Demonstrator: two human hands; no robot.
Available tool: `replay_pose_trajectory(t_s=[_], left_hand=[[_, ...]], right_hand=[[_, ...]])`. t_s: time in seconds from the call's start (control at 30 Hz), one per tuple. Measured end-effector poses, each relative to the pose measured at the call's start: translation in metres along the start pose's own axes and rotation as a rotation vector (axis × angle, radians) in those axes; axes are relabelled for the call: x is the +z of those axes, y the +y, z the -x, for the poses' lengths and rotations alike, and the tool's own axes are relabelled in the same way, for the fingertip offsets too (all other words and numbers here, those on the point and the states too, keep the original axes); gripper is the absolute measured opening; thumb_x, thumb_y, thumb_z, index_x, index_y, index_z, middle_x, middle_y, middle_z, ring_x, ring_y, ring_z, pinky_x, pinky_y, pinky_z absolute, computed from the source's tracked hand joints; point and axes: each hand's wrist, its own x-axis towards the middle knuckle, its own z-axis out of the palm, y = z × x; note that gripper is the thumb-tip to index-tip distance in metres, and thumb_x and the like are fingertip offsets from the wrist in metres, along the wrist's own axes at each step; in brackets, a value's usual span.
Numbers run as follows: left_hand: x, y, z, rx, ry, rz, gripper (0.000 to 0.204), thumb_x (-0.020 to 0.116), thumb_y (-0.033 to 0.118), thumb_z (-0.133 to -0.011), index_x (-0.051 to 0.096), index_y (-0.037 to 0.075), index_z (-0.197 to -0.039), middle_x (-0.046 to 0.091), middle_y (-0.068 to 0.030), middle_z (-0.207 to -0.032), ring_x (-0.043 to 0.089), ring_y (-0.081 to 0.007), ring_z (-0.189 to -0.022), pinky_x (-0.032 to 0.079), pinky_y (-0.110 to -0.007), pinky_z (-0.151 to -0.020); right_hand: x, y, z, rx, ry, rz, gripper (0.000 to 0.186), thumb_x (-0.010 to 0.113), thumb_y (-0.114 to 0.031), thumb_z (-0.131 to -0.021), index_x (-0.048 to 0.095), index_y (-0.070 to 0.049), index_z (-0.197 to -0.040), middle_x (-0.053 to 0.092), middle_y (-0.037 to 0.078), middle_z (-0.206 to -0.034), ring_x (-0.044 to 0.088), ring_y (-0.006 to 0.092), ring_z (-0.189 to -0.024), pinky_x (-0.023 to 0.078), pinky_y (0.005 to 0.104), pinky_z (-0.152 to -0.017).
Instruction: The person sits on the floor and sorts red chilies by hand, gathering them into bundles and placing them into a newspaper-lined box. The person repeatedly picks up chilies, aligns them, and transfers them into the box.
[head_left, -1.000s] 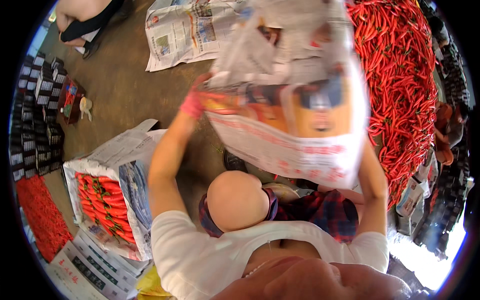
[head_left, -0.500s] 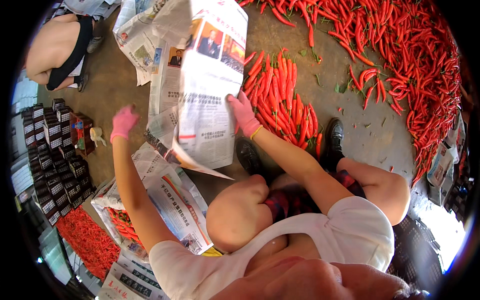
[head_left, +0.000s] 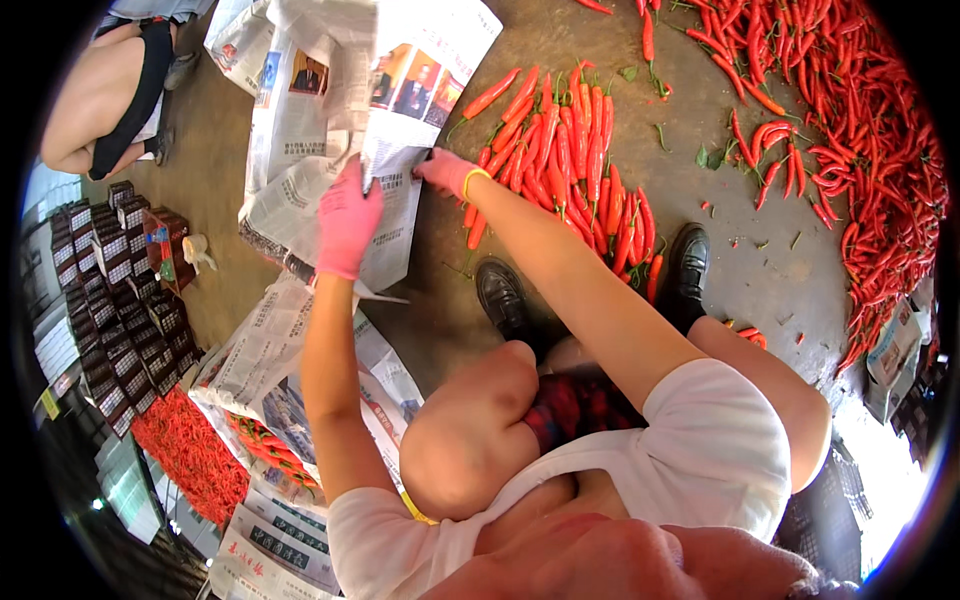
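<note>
Chillies (head_left: 575,155) nr gloved R hand (head_left: 447,173)

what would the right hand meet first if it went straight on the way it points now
Most likely the newspaper: the right hand points up and left in the picture, and appears right at the newspaper's right edge. Depth is unclear, so it may already be touching.

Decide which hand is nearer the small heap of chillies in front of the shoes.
Right. The right hand is close to the left side of the small chilli heap; the left hand is farther left, at the newspaper.
</note>
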Motion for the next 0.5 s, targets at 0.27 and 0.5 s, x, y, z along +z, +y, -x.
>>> replay_pose_trajectory(t_s=[0.27, 0.5], left_hand=[[0.020, -0.008, 0.002, -0.013, -0.002, -0.049, 0.051, 0.062, 0.020, -0.084, 0.051, 0.010, -0.133, 0.066, -0.0153, -0.114, 0.066, -0.0367, -0.095, 0.052, -0.047, -0.080], [0.037, 0.046, 0.012, 0.027, 0.026, 0.062, 0.048, 0.065, 0.020, -0.082, 0.056, 0.008, -0.128, 0.067, -0.0159, -0.109, 0.066, -0.0373, -0.091, 0.053, -0.046, -0.077]], right_hand=[[-0.074, -0.006, 0.037, -0.578, 0.428, 0.583, 0.033, 0.058, -0.033, -0.085, 0.062, -0.008, -0.108, 0.067, 0.017, -0.105, 0.065, 0.0410, -0.091, 0.053, 0.0516, -0.082], [-0.202, -0.007, 0.047, -0.974, 0.306, 1.428, 0.034, 0.062, -0.034, -0.085, 0.067, -0.016, -0.113, 0.059, 0.005, -0.116, 0.050, 0.0286, -0.119, 0.032, 0.0469, -0.109]])
